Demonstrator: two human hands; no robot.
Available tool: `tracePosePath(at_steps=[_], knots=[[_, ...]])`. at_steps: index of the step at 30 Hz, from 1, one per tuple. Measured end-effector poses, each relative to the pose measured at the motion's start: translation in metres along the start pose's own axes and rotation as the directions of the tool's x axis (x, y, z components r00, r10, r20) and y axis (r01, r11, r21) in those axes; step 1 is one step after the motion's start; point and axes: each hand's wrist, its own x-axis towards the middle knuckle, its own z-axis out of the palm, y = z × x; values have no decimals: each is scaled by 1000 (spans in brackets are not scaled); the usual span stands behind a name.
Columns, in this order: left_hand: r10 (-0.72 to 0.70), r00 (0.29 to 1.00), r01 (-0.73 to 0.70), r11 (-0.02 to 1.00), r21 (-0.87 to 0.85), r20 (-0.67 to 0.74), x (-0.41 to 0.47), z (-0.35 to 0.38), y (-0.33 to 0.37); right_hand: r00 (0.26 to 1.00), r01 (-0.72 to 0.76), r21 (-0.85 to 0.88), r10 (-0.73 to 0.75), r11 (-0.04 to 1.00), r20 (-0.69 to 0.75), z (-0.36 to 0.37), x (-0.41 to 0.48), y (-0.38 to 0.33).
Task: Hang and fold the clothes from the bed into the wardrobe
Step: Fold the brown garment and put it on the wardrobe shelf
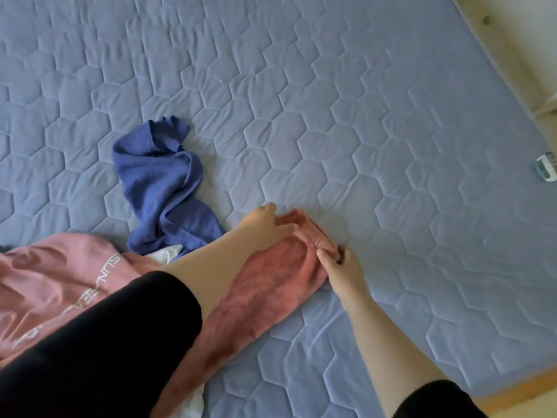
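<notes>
A pink sweatshirt (265, 291) with pale lettering lies across the near left of the blue quilted bed (331, 116). One sleeve stretches toward the middle of the bed, ending in a ribbed cuff (313, 233). My left hand (265, 221) rests on the sleeve at the cuff's far end, with the thumb along the cuff. My right hand (340, 267) pinches the cuff's near end with curled fingers. A crumpled blue garment (162, 188) lies just left of my left forearm.
A bit of white cloth (168, 253) shows between the blue garment and the pink sweatshirt. A small teal and white object (545, 167) sits at the bed's right edge. Pale floor (518, 40) runs along the right side, and a wooden bed frame (518, 387) shows at the lower right.
</notes>
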Motion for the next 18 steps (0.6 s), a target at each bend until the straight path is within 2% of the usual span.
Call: tracePosePath(at_steps=[5, 12, 16, 18], knots=[[78, 994, -81, 996, 31, 77, 9, 7, 17, 993, -9, 165, -11, 986, 119, -9, -6, 1], [207, 978, -207, 977, -58, 0, -27, -14, 20, 993, 117, 137, -118, 984, -2, -14, -38, -1], [241, 970, -242, 968, -61, -16, -65, -39, 16, 984, 180, 115, -179, 977, -20, -18, -72, -15], [268, 961, -272, 960, -60, -71, -90, -54, 15, 975, 224, 99, -222, 970, -29, -21, -92, -26]])
